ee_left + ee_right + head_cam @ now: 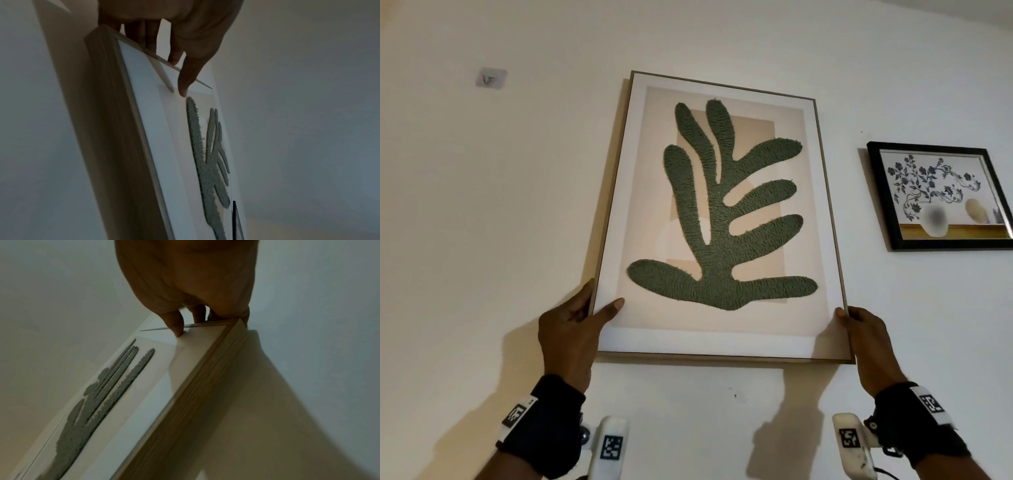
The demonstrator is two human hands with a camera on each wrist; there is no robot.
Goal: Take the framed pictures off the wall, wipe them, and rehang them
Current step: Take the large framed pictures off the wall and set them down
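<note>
White wall (482,205) fills my head view, and at its upper left I see a small clear adhesive hook (490,79) with nothing on it. Moving right, my left hand (571,337) grips the lower left corner of the large picture (719,219): the thumb lies across the front glass and the fingers (585,294) wrap round the left edge of the frame. From the left wrist view I see the same hand (185,32) with its fingers behind the light wood frame (115,129) and the thumb tip pressed on the white mat. The large picture shows a green textured leaf shape on beige, and it sits against the wall slightly tilted, its top leaning left. I cannot tell whether it hangs on anything behind it.

At the lower right corner my right hand (866,342) holds the frame the same way, thumb on the front and fingers hidden behind the edge; the right wrist view shows this hand (185,280) pinching the frame corner (205,369) between thumb and fingers. Both wrists wear dark bands with printed markers.

Further right, well apart from the large picture, a small black-framed picture (941,198) of dark flowers hangs on the wall.
</note>
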